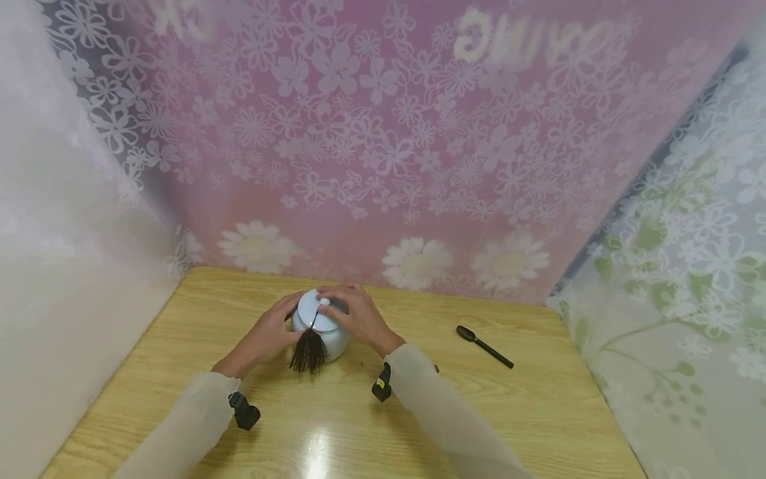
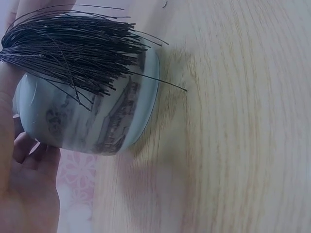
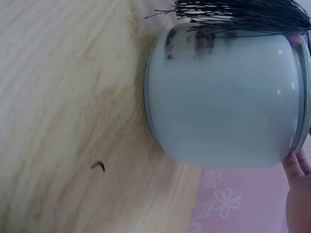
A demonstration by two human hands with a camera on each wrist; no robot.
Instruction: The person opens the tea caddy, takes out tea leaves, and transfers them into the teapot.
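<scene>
A pale blue-white ceramic jar [image 1: 338,346] stands upright on the wooden table, with a dark printed scene on its side in the left wrist view. Its round lid [image 1: 309,308] is seated on top and has a small knob [image 1: 324,302]. From the knob a dark tassel [image 2: 73,46] hangs down the front of the jar. My left hand [image 1: 272,332] grips the jar from the left, its fingers curled round the far side. Over the lid from the right, my right hand [image 1: 356,314] holds it, thumb by the knob and fingers at the far rim.
To the right on the table [image 1: 479,426] lies a black spoon [image 1: 485,347]. A tiny dark scrap [image 3: 98,166] lies beside the jar. Patterned walls enclose the table at the back and both sides.
</scene>
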